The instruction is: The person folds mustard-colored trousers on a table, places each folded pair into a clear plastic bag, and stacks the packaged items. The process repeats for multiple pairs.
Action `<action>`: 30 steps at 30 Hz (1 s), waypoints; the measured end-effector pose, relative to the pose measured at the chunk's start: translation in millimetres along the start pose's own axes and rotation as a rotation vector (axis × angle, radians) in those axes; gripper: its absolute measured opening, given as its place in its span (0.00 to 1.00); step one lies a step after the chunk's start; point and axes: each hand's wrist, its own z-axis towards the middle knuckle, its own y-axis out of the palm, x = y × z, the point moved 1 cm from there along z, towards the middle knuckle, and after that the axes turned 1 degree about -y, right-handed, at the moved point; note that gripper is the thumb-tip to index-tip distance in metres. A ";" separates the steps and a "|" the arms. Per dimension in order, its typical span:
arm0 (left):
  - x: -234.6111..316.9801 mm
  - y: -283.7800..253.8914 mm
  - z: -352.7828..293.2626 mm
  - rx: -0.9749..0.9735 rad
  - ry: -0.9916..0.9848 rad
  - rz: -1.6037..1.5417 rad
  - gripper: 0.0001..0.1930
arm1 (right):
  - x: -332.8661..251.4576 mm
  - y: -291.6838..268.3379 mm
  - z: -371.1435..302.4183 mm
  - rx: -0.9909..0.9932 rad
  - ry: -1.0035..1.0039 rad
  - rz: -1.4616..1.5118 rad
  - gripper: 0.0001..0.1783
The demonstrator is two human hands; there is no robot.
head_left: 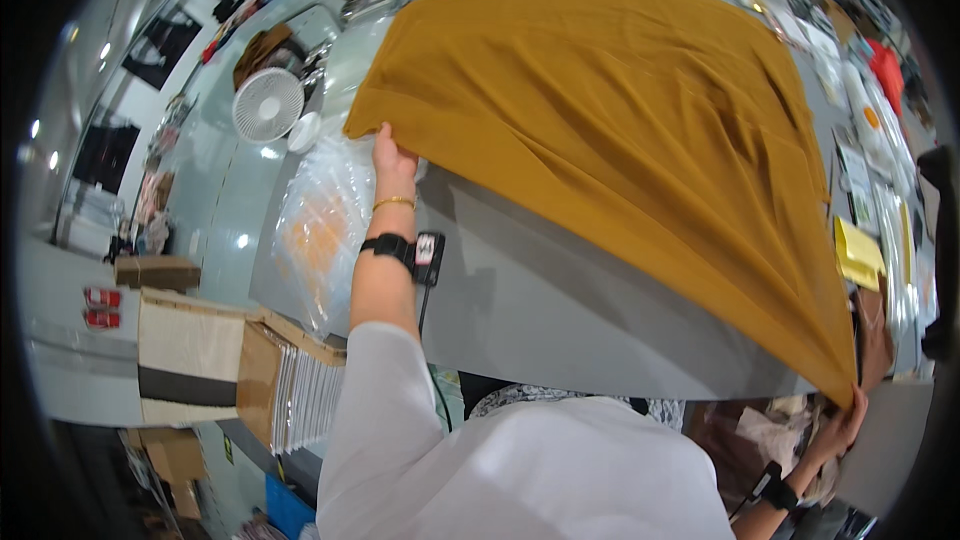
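Cloth (600, 110) counts as one piece, on one grey table (520, 290); two hands, one white fan (268, 105) at far left and one yellow sheet (858, 252) at right also show. Clear plastic bags (320, 230) lie at left, too overlapped to count. Mustard-brown and plain, the cloth covers most of the far table, smoother at left, with long folds slanting toward its near right corner; its near edge runs on a diagonal, a shadow beside it on the table. The left hand (393, 155) grips the near left corner, the cloth spreading far and right of it. The right hand (848, 425) pinches the near right corner, the cloth stretching far and left from those fingers.
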 end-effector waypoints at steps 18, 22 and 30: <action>-4.6 166.1 -161.2 -0.604 1.133 1.382 0.10 | -480.3 367.4 205.3 -0.529 -1.176 0.596 0.08; -8.7 162.9 -192.5 -0.612 1.336 1.462 0.10 | -505.3 369.7 193.2 -0.680 -1.124 0.429 0.08; -79.0 86.5 -278.6 -1.305 0.946 1.643 0.26 | -399.8 204.5 321.3 -0.172 -0.945 0.154 0.10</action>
